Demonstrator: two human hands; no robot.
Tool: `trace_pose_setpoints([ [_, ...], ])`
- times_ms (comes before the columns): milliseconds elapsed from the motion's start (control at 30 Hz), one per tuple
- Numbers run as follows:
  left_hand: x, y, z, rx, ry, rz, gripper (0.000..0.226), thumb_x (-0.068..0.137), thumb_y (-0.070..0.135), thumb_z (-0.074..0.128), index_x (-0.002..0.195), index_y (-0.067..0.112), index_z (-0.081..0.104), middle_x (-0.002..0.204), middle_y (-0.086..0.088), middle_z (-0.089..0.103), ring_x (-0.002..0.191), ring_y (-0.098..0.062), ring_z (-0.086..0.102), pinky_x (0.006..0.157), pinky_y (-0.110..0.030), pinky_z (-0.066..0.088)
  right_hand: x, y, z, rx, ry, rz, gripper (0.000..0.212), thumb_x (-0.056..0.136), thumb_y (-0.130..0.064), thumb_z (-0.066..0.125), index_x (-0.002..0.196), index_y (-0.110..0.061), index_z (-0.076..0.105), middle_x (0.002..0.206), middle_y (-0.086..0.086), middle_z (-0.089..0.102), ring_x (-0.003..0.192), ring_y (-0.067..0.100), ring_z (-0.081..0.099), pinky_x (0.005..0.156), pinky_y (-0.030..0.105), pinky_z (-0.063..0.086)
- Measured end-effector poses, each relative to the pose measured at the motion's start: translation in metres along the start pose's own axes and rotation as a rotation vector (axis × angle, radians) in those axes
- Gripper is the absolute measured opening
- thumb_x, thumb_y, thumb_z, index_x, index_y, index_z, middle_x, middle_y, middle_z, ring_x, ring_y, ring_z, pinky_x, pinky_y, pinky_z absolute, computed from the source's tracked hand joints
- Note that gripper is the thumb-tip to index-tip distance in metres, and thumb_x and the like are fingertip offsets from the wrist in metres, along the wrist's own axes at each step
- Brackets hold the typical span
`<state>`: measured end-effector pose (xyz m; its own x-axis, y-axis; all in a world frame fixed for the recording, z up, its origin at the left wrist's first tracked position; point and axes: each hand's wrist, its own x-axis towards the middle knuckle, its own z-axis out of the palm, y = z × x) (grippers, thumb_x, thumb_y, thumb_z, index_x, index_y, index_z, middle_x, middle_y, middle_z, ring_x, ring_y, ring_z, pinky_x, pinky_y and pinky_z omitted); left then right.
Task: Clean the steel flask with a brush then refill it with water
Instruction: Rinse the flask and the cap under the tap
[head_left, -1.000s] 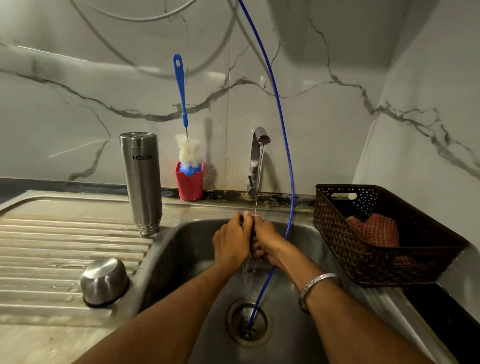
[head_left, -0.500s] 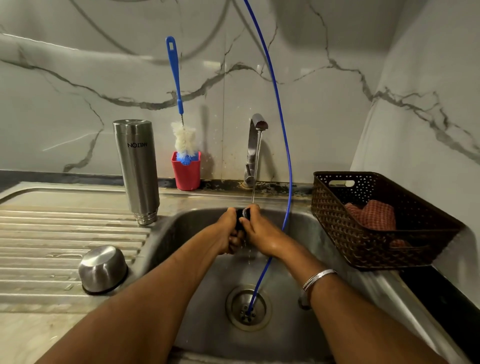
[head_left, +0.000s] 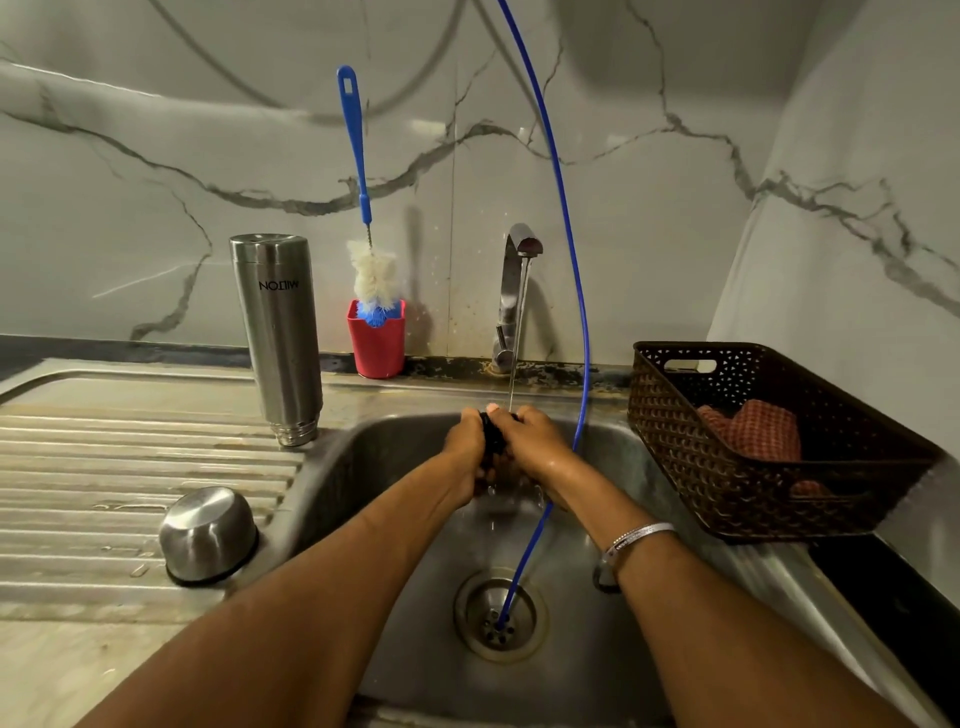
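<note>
Both hands (head_left: 470, 447) (head_left: 535, 441) grip small dark part under tap (head_left: 517, 291) | flask (head_left: 278, 338) inverted on counter (head_left: 130, 457) | likely wet, slippery, rigid: hold mid-body | brush (head_left: 371, 280) in cup (head_left: 376, 340)

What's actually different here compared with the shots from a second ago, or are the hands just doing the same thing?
Little has changed. Both hands stay together under the tap's thin stream, the left hand and right hand still gripping a small dark object between them; their grip has only shifted slightly. The upside-down flask, the brush in its red cup, the steel cap and the basket have not moved.
</note>
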<state>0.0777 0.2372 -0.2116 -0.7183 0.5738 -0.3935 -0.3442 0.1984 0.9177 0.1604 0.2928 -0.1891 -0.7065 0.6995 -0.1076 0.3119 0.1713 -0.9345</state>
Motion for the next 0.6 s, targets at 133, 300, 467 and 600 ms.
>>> trace_pose_setpoints([
  [133,0.007,0.004,-0.011,-0.116,-0.072,-0.153,0.061,0.105,0.048,0.023,0.066,0.014,0.054,0.049,0.003,0.038,0.035,-0.010,0.026,0.045,-0.022,0.022,-0.008,-0.001,-0.005,-0.030,-0.114,-0.055,0.022,0.107,-0.037,0.046,0.117,-0.019,0.055,0.086,0.001,0.061,0.066,0.009,0.054,0.055,0.023,0.042],
  [300,0.006,0.001,-0.012,-0.109,-0.255,-0.154,0.069,0.104,0.052,0.026,0.051,0.017,0.052,0.051,0.004,0.038,0.039,-0.010,0.028,0.045,-0.023,0.022,-0.020,-0.006,-0.003,0.255,0.072,-0.006,0.026,0.095,-0.032,0.070,0.101,-0.007,0.067,0.067,0.005,0.060,0.038,0.005,0.055,0.035,0.017,0.038],
  [467,0.000,0.005,-0.001,-0.085,-0.234,-0.025,0.076,0.101,0.071,0.019,0.057,0.019,0.052,0.051,0.001,0.048,0.048,-0.013,0.045,0.052,-0.025,0.031,-0.020,-0.014,-0.006,0.393,0.173,0.094,0.028,0.083,-0.028,0.084,0.092,-0.007,0.066,0.063,0.007,0.064,0.030,0.005,0.045,0.031,0.016,0.034],
  [600,0.004,0.000,-0.001,0.017,-0.283,-0.005,0.074,0.100,0.072,0.014,0.054,0.021,0.041,0.055,0.001,0.045,0.047,-0.013,0.037,0.052,-0.027,0.026,-0.019,-0.011,-0.008,0.345,0.170,0.086,0.022,0.094,-0.018,0.072,0.103,0.001,0.065,0.070,0.012,0.066,0.032,0.004,0.050,0.033,0.016,0.039],
])
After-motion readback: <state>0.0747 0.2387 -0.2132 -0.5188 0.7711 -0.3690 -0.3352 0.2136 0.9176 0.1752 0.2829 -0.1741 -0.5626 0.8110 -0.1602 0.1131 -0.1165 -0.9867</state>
